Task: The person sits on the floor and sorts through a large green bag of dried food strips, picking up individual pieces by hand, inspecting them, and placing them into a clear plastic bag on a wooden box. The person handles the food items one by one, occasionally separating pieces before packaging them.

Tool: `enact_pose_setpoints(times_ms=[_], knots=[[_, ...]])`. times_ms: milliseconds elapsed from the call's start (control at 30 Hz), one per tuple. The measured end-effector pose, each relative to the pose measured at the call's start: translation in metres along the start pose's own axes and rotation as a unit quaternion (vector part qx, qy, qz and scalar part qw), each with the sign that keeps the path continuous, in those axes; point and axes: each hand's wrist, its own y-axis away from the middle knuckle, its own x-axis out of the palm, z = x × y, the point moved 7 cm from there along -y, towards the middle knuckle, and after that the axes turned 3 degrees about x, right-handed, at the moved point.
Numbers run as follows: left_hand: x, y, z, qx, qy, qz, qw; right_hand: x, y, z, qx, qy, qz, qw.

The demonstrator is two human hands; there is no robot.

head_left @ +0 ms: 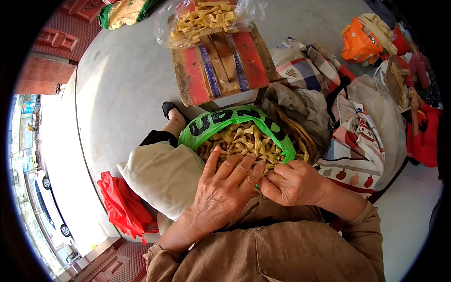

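Observation:
A bright green plastic bag (201,133) with black lettering lies open in my lap, full of small yellowish-brown knobbly pieces (240,137) whose kind I cannot tell. My left hand (224,182) is laid over the bag's near side, palm down, fingers stretched out and somewhat apart. Beside it, my right hand (293,182) is closed, with curled fingers at the bag's near right edge. What it pinches is hidden by the fingers. The two hands nearly meet at the fingertips.
Ahead stands a worn red wooden block (253,58) with a slotted wooden piece on top. Behind it, a clear plastic bag (164,23) holds paler cut pieces. A red bag (123,207) lies left, patterned cloth (359,136) right. Another person (425,127) sits at far right.

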Motion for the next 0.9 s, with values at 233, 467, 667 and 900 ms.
enact_pose_setpoints(times_ms=[233,467,667,900], knots=[[0.026,0.026,-0.010,0.109,-0.002,0.066,0.992,-0.002,0.005,0.013,0.002,-0.053,0.041,0.998],[0.008,0.044,-0.020,0.125,-0.015,0.049,0.991,-0.007,0.030,0.019,0.056,-0.261,0.124,0.956],[0.012,0.038,0.030,-0.035,0.101,-0.019,0.994,0.012,0.028,-0.018,0.200,-0.327,0.038,0.923],[0.041,0.061,0.073,-0.291,0.497,-0.197,0.793,0.065,0.041,-0.044,0.439,-0.693,-0.020,0.571]])
